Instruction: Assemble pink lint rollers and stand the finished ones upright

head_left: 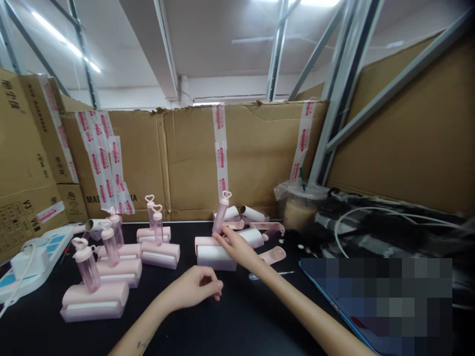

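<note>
Near the middle of the table, my right hand (237, 245) has its thumb and fingers closed at the lower end of a translucent pink handle on a lint roller (215, 257). The handle stands tilted, with a heart-shaped loop on top. White roll surface shows beside and below my fingers. My left hand (196, 288) hovers in front and to the left, fingers loosely curled toward the thumb, with nothing seen in it. Several pink lint rollers (94, 296) with upright heart-topped handles stand in two rows to the left.
Loose white rolls (254, 213) and a pink cover piece (273, 255) lie behind and right. A small screwdriver (272, 275) rests near my right forearm. A plastic drink cup (301, 210), a blue-edged device (336, 301), a power strip (55, 252) and a cardboard wall (189, 158) surround the work area.
</note>
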`<state>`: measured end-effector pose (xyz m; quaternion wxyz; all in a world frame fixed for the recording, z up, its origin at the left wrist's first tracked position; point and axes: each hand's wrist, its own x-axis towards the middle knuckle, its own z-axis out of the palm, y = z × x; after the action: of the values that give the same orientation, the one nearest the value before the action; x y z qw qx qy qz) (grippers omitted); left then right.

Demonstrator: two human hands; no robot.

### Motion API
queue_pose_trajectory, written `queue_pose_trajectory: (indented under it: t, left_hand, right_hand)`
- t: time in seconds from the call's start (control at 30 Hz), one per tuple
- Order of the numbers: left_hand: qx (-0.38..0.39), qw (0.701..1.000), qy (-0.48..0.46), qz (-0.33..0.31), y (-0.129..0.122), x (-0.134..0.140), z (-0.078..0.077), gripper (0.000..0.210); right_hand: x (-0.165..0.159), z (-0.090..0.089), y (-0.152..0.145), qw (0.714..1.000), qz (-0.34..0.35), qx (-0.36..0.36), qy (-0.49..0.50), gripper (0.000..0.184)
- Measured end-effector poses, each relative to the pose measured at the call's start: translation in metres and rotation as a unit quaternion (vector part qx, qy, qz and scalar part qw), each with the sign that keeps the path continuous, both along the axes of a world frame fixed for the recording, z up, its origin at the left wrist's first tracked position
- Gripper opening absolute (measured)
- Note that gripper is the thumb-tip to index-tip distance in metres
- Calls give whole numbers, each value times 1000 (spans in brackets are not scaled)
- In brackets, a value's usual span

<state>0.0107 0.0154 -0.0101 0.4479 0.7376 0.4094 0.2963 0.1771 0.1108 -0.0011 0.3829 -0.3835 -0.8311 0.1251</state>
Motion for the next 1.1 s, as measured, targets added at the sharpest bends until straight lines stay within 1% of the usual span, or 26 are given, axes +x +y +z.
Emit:
queue_pose_trajectory:
  t: [0.03, 0.07, 0.1, 0.13, 0.17, 0.2, 0.23, 0.27, 0.3, 0.37, 0.43, 0.5, 0.57, 0.67, 0.73, 0.8, 0.83, 0.9, 0.93, 1.0, 1.03, 1.1]
  left_hand:
    - [44, 998, 8, 35, 2, -1, 0, 29]
    - [101, 991, 12, 85, 3, -2, -1, 26]
    - [163, 976, 12, 141, 5, -3, -2, 23]
    - [220, 956, 9, 195, 8, -5, -3, 23]
    - [265, 935, 6, 237, 10, -6, -5, 34]
    - [292, 921, 5, 259, 12, -7, -8, 50]
    - [301, 917, 10, 261, 14, -8, -11, 63]
    - [295, 922, 20, 251, 16, -8, -14, 70]
    - [279, 931, 33, 235, 17, -8, -16, 71]
    - [238, 947, 52, 208, 17, -7, -20, 63]
    - [211, 956, 49, 198, 17, -6, -21, 56]
    - [206, 958, 37, 197, 16, -5, -21, 52]
    - [212, 956, 35, 199, 15, -5, -21, 49]
    - [219, 954, 46, 201, 14, -4, -20, 50]
    - [219, 953, 43, 207, 14, -4, -20, 48]
    - [217, 953, 22, 208, 14, -4, -20, 41]
    - [215, 954, 9, 209, 15, -4, -20, 35]
    - [212, 955, -13, 209, 16, -4, -19, 27]
    - [210, 954, -20, 210, 17, -4, -19, 25]
    - [210, 954, -24, 213, 19, -5, -19, 22]
    - [210, 954, -23, 213, 19, -6, -19, 21]
    - [210, 954, -22, 212, 20, -7, -20, 20]
  right_hand:
    - [0, 0, -1, 1000, 9, -4, 2, 26]
    - [0, 0, -3, 1000, 17, -8, 5, 27]
    - [0, 0, -4, 1000, 26, -11, 7, 27]
    - [0, 1, -5, 999, 36, -13, 8, 27]
    - [0, 1, -6, 999, 48, -15, 10, 27]
    - [0, 1, -7, 998, 61, -18, 12, 26]
    - [0, 0, -8, 997, 78, -22, 14, 26]
    - [0, 0, -9, 995, 95, -26, 16, 25]
    - [0, 0, -10, 993, 110, -29, 19, 25]
    - [0, 0, -11, 991, 125, -29, 31, 24]
    - [1, 1, -11, 991, 118, -26, 62, 23]
    - [3, 6, -11, 988, 99, -38, 110, 22]
    - [8, 12, -12, 982, 82, -68, 153, 21]
    - [17, 24, -14, 975, 67, -98, 186, 14]
    - [21, 30, -17, 974, 71, -100, 192, 10]
    - [23, 34, -20, 970, 90, -113, 198, 8]
    - [23, 36, -21, 967, 98, -127, 199, 9]
    - [23, 36, -23, 965, 98, -142, 196, 19]
    - [24, 36, -23, 968, 94, -134, 188, 23]
    - [24, 36, -24, 976, 92, -103, 167, 26]
    - [24, 36, -25, 977, 98, -94, 163, 24]
    - [23, 36, -26, 972, 111, -106, 178, 18]
